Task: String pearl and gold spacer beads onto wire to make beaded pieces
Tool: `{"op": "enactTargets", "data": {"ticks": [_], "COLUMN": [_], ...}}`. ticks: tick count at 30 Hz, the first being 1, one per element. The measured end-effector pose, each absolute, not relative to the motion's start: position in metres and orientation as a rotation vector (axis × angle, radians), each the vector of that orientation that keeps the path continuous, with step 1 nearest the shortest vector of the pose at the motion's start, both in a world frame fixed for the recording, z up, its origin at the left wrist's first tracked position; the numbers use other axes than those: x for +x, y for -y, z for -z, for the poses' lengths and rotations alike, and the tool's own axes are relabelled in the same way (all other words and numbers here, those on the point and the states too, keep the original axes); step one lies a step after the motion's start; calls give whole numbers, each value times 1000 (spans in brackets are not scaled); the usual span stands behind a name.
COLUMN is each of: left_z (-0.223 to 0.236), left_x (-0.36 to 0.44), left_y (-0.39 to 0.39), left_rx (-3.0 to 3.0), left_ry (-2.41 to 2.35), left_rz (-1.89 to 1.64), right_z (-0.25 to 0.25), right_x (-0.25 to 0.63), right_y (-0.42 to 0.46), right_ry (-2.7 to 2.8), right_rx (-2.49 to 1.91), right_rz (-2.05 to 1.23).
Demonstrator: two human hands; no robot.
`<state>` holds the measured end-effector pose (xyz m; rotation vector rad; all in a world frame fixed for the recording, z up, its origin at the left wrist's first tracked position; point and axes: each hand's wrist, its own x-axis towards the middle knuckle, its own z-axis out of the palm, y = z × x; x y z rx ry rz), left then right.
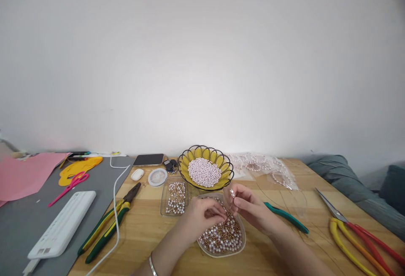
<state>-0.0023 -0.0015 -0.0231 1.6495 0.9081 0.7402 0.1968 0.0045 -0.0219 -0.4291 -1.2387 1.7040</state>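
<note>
Pinching a small silvery piece (232, 193) in the right hand (248, 208), grip closed, and curling the left hand (201, 219), hold impossible to tell, over pearly and gold beads (223, 240) in a plastic tub (221, 256), presumably placed close for easy picking.

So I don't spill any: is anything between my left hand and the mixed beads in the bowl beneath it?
Nothing visible does: your left hand is partly over the mixed beads in the bowl, your right hand alongside.
</note>
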Motion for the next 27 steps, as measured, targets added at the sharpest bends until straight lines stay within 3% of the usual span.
{"op": "enactTargets", "data": {"ticks": [27], "left_z": [35], "left_x": [-7], "left_y": [-3], "left_rx": [1570], "left_ry": [-932], "left_rz": [-636], "right_z": [19], "right_x": [196], "right_y": [-3], "right_ry": [1251], "right_rx": [-486], "right_rz": [-1737]}}
